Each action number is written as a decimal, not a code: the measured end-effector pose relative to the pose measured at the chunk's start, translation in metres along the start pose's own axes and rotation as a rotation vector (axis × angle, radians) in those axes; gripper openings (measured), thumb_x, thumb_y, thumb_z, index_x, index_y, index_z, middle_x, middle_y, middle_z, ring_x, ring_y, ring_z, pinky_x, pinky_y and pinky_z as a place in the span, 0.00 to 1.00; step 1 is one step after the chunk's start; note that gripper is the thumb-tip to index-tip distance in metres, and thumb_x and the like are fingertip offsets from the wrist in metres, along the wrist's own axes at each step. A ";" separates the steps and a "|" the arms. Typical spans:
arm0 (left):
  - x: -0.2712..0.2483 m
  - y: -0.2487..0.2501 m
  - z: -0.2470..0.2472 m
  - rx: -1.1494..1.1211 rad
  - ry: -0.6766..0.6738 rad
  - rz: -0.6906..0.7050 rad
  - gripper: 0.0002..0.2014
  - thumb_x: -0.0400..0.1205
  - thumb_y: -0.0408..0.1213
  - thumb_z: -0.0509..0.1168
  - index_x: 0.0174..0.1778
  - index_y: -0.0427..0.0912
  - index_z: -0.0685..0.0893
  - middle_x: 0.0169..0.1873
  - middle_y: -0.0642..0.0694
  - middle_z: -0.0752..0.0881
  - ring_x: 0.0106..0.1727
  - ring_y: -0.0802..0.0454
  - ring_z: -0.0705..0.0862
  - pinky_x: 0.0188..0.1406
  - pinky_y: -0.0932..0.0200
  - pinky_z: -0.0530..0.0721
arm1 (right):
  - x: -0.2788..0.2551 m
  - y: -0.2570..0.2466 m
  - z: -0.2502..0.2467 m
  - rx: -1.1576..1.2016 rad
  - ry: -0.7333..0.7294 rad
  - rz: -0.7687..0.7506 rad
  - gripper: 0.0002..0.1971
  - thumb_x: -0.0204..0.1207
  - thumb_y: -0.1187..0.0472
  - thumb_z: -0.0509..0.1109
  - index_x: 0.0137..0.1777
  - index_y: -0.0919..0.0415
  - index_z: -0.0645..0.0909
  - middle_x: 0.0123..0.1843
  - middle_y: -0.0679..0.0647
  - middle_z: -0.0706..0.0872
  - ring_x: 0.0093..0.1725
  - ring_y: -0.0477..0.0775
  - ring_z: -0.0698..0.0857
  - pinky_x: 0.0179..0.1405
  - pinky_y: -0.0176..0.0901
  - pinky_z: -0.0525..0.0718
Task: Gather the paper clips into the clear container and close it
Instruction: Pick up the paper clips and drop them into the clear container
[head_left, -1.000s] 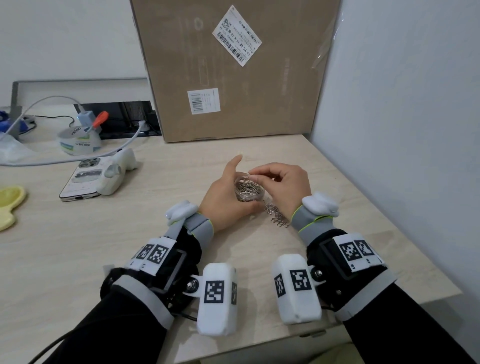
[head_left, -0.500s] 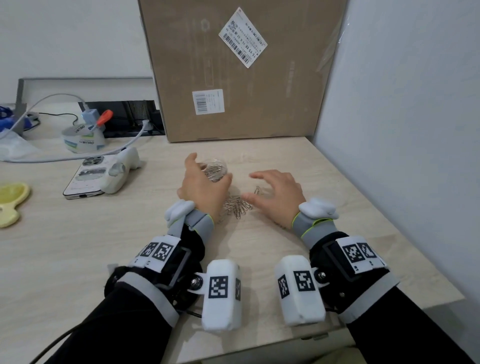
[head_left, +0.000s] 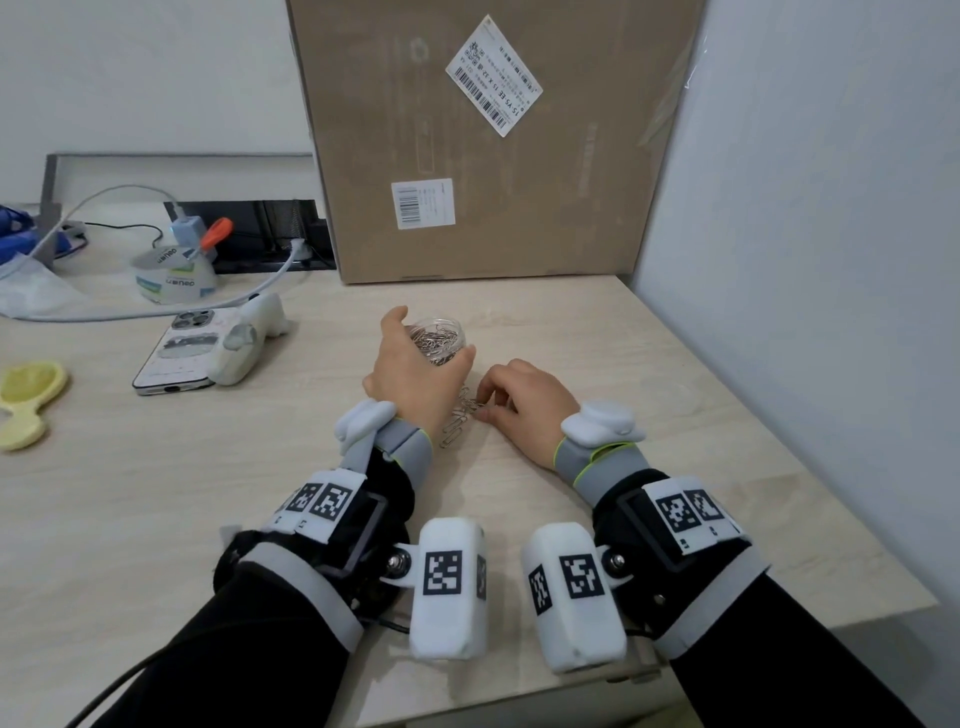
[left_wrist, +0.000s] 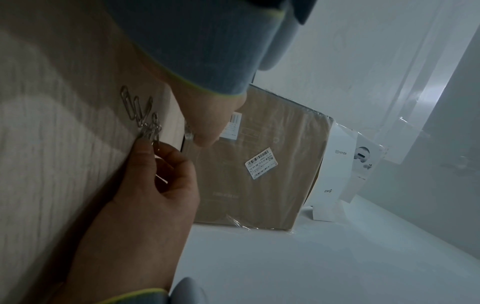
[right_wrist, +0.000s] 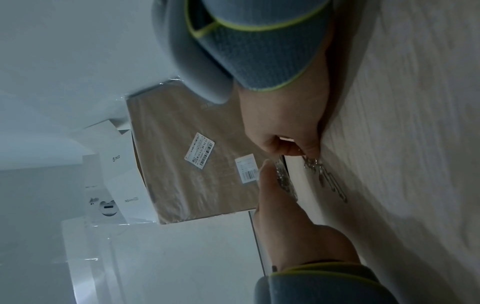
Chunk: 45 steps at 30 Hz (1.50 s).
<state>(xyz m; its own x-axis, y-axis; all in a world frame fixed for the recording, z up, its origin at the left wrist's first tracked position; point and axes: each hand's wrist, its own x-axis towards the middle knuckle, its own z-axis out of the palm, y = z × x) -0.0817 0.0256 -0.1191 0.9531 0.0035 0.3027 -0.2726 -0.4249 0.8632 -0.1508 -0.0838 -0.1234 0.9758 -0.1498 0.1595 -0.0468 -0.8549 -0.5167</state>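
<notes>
On the tabletop (head_left: 156, 519), the left hand (head_left: 410, 379) curls round the clear container (head_left: 439, 340), open-topped and part filled with clips. Just right, loose clips (head_left: 460, 418) lie between the hands. The right hand (head_left: 524, 408), fingers curled, pinches the nearest ones against the tabletop. A cardboard box (head_left: 493, 156) stands behind.

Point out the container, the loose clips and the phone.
container (head_left: 439, 340), head view, clear wall with clips inside.
loose clips (head_left: 460, 421), head view, middle of the chain.
phone (head_left: 174, 358), head view, its back.
</notes>
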 end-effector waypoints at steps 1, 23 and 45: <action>0.000 0.000 0.001 -0.002 -0.007 0.004 0.38 0.70 0.49 0.74 0.74 0.47 0.66 0.59 0.48 0.84 0.61 0.44 0.82 0.69 0.42 0.72 | 0.001 0.001 0.000 -0.002 0.007 -0.001 0.05 0.75 0.57 0.70 0.48 0.56 0.81 0.43 0.48 0.74 0.44 0.51 0.75 0.46 0.44 0.74; -0.005 0.002 -0.001 0.080 -0.177 0.018 0.41 0.70 0.47 0.75 0.77 0.46 0.62 0.58 0.48 0.82 0.63 0.43 0.80 0.69 0.43 0.72 | -0.001 0.003 -0.016 0.360 0.534 0.173 0.03 0.71 0.61 0.74 0.41 0.58 0.90 0.34 0.44 0.86 0.32 0.36 0.80 0.35 0.17 0.73; -0.022 0.008 0.000 0.023 -0.658 0.237 0.55 0.59 0.52 0.75 0.81 0.56 0.52 0.64 0.52 0.82 0.66 0.49 0.81 0.68 0.47 0.76 | -0.005 -0.008 -0.018 0.569 0.631 0.020 0.06 0.69 0.65 0.76 0.45 0.59 0.90 0.41 0.48 0.89 0.41 0.37 0.85 0.45 0.25 0.80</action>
<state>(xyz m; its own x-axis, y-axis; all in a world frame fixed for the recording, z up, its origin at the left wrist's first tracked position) -0.1045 0.0222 -0.1188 0.7518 -0.6376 0.1677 -0.4869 -0.3654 0.7933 -0.1589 -0.0853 -0.1046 0.6661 -0.5552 0.4981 0.2169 -0.4948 -0.8415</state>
